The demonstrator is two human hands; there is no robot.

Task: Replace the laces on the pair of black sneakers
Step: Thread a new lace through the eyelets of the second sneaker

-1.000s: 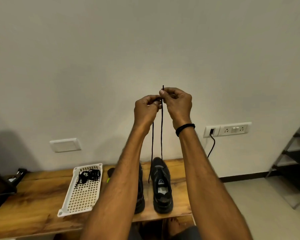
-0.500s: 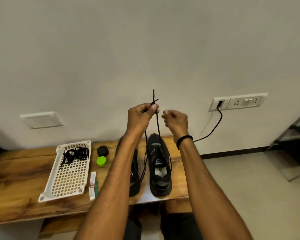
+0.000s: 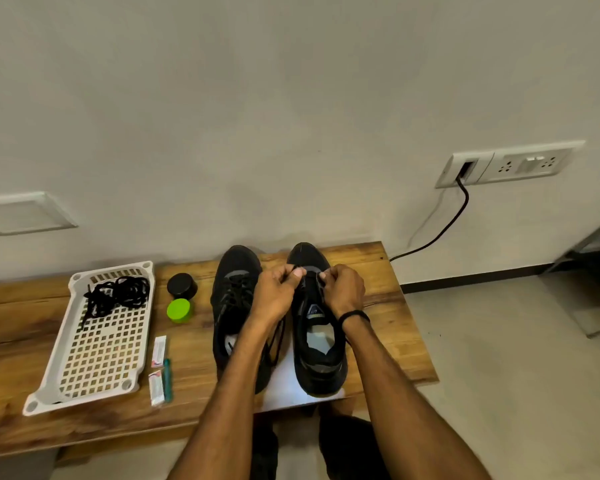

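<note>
Two black sneakers stand side by side on a wooden bench (image 3: 378, 271), toes toward the wall. The left sneaker (image 3: 234, 292) shows laces across its front. The right sneaker (image 3: 317, 351) has both my hands over its front eyelets. My left hand (image 3: 276, 294) pinches a black lace (image 3: 274, 344) whose slack hangs down between the shoes. My right hand (image 3: 342, 289) has its fingers curled at the shoe's tongue, pinching the lace there. A tangle of black laces (image 3: 116, 296) lies in a white perforated tray (image 3: 94, 372) at the left.
A black round tin (image 3: 182, 285) and a green lid (image 3: 178, 310) sit between tray and shoes. Small packets (image 3: 158, 351) and a teal pen (image 3: 167, 379) lie beside the tray. White paper (image 3: 288, 386) lies under the shoes. A black cable (image 3: 440, 233) runs from the wall socket.
Both hands came down from held-up height, where they pulled the lace ends taut, to the front of the right sneaker. The view tilted down toward the bench.
</note>
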